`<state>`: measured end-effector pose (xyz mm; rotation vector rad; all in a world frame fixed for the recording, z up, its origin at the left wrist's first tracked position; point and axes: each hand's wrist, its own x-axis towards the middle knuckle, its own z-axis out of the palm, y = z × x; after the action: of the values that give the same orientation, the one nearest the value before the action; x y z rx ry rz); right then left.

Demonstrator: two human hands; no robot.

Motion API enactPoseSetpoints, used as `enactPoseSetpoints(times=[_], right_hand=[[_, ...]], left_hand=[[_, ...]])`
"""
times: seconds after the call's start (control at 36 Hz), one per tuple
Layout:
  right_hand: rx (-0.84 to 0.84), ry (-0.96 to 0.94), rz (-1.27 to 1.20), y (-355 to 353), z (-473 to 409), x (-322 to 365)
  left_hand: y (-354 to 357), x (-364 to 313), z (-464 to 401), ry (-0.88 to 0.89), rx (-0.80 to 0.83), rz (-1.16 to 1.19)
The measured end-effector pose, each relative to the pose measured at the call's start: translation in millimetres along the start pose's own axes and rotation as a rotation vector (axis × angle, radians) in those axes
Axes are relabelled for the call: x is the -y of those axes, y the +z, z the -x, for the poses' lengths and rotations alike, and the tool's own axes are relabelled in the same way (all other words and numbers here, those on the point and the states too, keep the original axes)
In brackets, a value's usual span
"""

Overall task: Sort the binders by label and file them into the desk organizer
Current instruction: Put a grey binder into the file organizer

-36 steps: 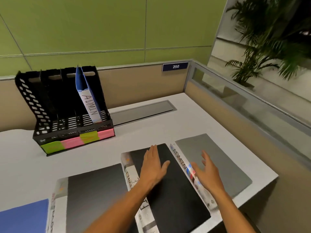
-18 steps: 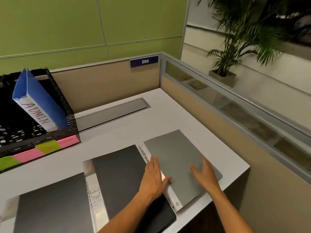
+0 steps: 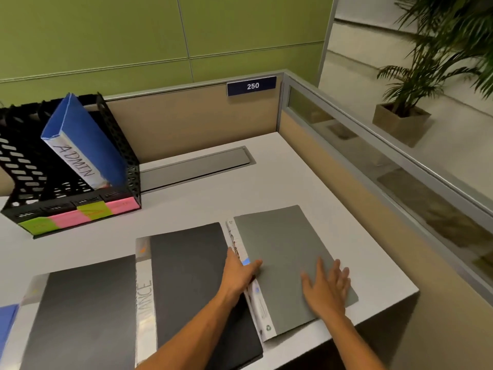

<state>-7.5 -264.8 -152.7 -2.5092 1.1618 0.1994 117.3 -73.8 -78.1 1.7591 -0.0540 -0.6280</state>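
Note:
A grey binder (image 3: 282,252) with a white ADMIN spine lies flat near the desk's right front corner. My left hand (image 3: 238,272) grips its spine, thumb on the cover and fingers at the spine's edge. My right hand (image 3: 328,287) rests flat on the cover near its right edge, fingers spread. Left of it lies a black binder (image 3: 192,284) with a spine ending in "NCE", then another black binder (image 3: 80,316). The black desk organizer (image 3: 53,188) stands at the back left and holds a tilted blue ADMIN binder (image 3: 85,145) in its right slot.
Green and pink sticky notes (image 3: 80,214) line the organizer's front. A blue binder corner (image 3: 6,321) shows at the left edge. A grey cable hatch (image 3: 194,166) sits in the white desk (image 3: 266,188). A glass partition (image 3: 373,156) bounds the right side, with a potted plant (image 3: 405,108) beyond.
The view swung right and down. My left hand went from the black binder's cover to the grey binder's spine and curled round it. My right hand slid further onto the grey cover.

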Motion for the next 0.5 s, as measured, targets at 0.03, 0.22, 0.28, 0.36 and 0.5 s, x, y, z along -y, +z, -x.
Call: enactPoseSetpoints(times=[0.03, 0.22, 0.28, 0.36, 0.5], right_hand=[[0.000, 0.000, -0.001, 0.1, -0.4, 0.2], [0.045, -0.004, -0.051, -3.0, -2.3, -1.8], [0.080, 0.006, -0.081, -7.2, -3.3, 2.1], [0.126, 0.032, -0.155, -21.1, -4.7, 13.6], [0.135, -0.080, -0.479, -60.1, 4.4, 42.6]], left_hand=[[-1.1, 1.3, -2.2, -0.043, -0.009, 0.033], [-8.9, -14.2, -3.6, -0.179, 0.090, 0.203], [-7.6, -21.0, -0.6, -0.186, 0.099, 0.242], [-4.1, -28.9, 4.2, -0.121, 0.121, 0.270], [-13.9, -41.0, 6.7, 0.020, -0.017, 0.313]])
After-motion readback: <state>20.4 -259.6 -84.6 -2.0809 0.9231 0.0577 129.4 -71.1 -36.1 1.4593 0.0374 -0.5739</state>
